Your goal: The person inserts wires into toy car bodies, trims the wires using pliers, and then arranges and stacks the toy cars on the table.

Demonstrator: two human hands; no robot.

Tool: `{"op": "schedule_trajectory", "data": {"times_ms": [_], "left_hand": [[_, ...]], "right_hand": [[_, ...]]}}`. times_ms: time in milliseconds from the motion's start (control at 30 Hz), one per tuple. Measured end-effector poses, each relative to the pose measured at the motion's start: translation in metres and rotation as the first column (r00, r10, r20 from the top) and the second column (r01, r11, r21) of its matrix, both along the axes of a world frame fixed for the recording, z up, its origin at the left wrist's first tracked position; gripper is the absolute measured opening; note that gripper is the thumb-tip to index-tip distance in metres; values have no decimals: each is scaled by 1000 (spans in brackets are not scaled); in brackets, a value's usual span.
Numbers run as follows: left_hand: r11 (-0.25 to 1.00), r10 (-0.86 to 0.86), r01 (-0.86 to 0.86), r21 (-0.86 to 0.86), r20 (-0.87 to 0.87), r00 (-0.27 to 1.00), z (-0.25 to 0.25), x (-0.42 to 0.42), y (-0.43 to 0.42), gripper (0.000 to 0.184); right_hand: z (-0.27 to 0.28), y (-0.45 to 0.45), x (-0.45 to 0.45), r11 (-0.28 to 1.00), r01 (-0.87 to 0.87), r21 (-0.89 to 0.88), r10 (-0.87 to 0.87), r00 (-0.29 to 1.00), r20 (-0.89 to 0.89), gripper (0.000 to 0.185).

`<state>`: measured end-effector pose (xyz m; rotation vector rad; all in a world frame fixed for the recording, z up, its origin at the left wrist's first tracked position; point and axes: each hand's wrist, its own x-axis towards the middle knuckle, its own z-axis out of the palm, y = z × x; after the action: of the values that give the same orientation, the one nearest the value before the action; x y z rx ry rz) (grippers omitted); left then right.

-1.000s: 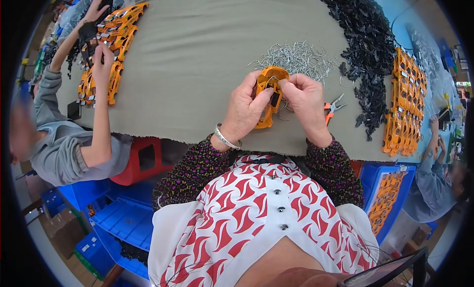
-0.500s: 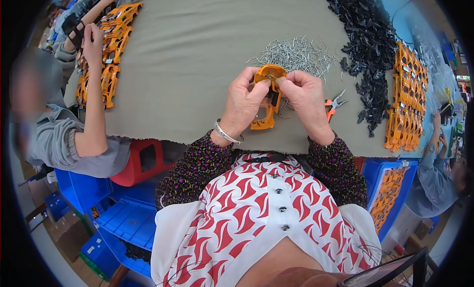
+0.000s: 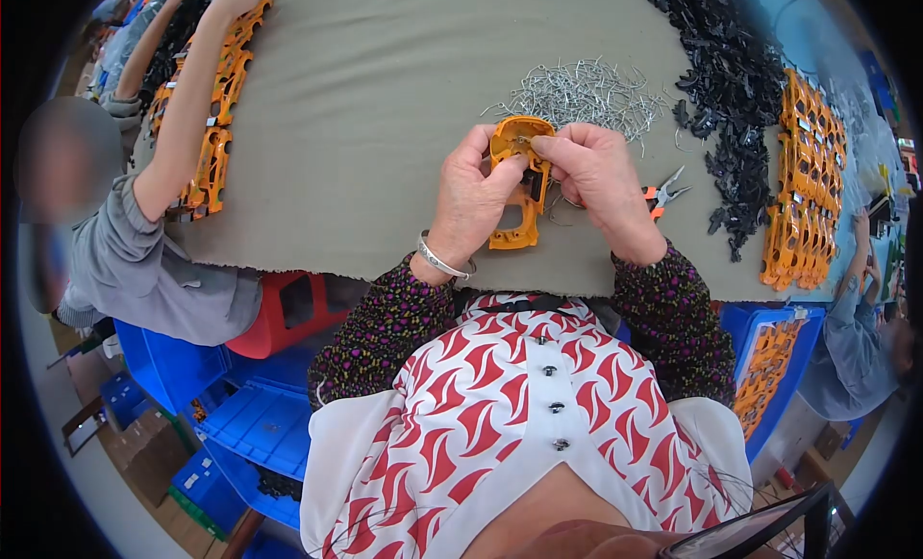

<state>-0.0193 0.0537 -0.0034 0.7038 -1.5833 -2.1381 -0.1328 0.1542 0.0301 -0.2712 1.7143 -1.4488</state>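
Note:
An orange plastic toy car body shell (image 3: pixel 513 240) is held upright over the cloth, its hollow inside facing me. My left hand (image 3: pixel 471 189) is closed round its left side, with the thumb pressed into the inside. My right hand (image 3: pixel 601 179) has its fingertips pinched together at the shell's upper right edge. A small metal piece (image 3: pixel 520 140) shows inside the shell beside those fingertips; whether they grip it is hidden. Behind the shell lies a heap of bent metal wires (image 3: pixel 588 99). Pliers with orange handles (image 3: pixel 665 192) rest right of my right hand.
Black plastic parts (image 3: pixel 726 117) lie in a long pile on the right of the cloth-covered table (image 3: pixel 365 107). Beyond them are rows of orange shells (image 3: pixel 806 179). At left, a co-worker's arm (image 3: pixel 183 136) reaches over more orange shells (image 3: pixel 213 170). Blue crates (image 3: pixel 252 432) stand below.
My right hand has turned and shifted slightly; its thumb has come out of the shell's inside to the upper edge. The co-worker's arm at left has stretched farther forward.

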Motion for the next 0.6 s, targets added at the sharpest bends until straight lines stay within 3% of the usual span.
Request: {"op": "schedule_trajectory", "data": {"times_ms": [233,467,533,600], "left_hand": [[998,61,-60,17,-42,997,1,0,2,18],[940,34,-1,-342,91,995,-7,3,-10,17],[951,-6,35,-308,95,995,-6,6,-18,18],[964,-63,87,-253,99,993,-2,9,-29,18]], "right_hand": [[-6,-2,1,1000,-23,-7,23,998,-58,21],[2,14,1,994,-105,-21,104,994,-45,16],[9,35,-11,991,-130,-21,129,990,-49,18],[13,72,-34,947,-320,-39,284,885,-370,38]]}}
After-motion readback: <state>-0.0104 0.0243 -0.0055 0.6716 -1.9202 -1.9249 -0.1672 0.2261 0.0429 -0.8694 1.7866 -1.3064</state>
